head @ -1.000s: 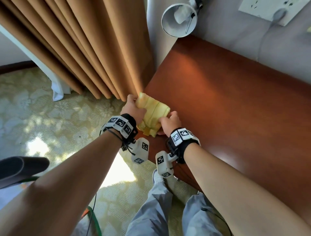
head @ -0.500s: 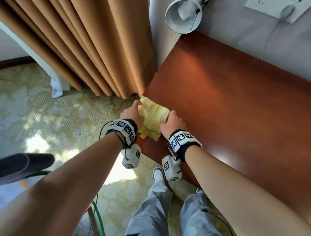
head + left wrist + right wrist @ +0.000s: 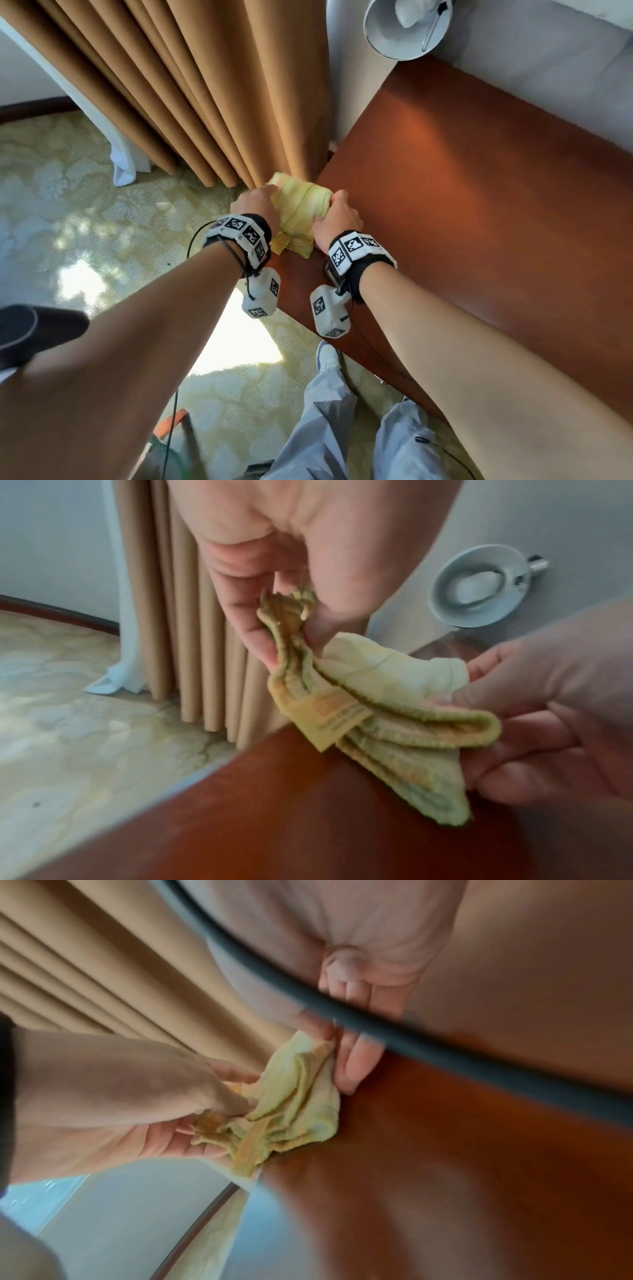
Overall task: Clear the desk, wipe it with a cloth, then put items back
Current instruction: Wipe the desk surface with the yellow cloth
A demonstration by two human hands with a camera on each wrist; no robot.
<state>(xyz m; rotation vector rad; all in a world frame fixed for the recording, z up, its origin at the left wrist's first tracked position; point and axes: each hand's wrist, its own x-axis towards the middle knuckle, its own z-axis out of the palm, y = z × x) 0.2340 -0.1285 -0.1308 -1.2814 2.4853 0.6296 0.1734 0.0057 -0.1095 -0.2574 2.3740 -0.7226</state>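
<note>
A folded yellow cloth (image 3: 303, 210) is held over the near-left corner of the reddish-brown desk (image 3: 479, 212). My left hand (image 3: 270, 202) pinches its bunched left edge between thumb and fingers (image 3: 255, 631), clearly seen in the left wrist view. My right hand (image 3: 337, 219) grips the cloth's right end, with its fingers (image 3: 534, 753) curled under the folds. The cloth (image 3: 387, 688) hangs slightly above the desk (image 3: 274, 818), and a paper label shows on it. In the right wrist view, the cloth (image 3: 298, 1104) sits between both hands above the desk (image 3: 445, 1150).
Tan curtains (image 3: 205, 85) hang right beside the desk's left edge. A white lamp (image 3: 407, 27) is mounted on the wall past the desk's far corner. Patterned carpet (image 3: 85, 240) lies to the left. A black cable (image 3: 342, 1010) crosses the right wrist view.
Both hands keep hold of the cloth at the desk's corner. The cloth is bunched more tightly between them than a second ago, and the hands sit slightly closer together.
</note>
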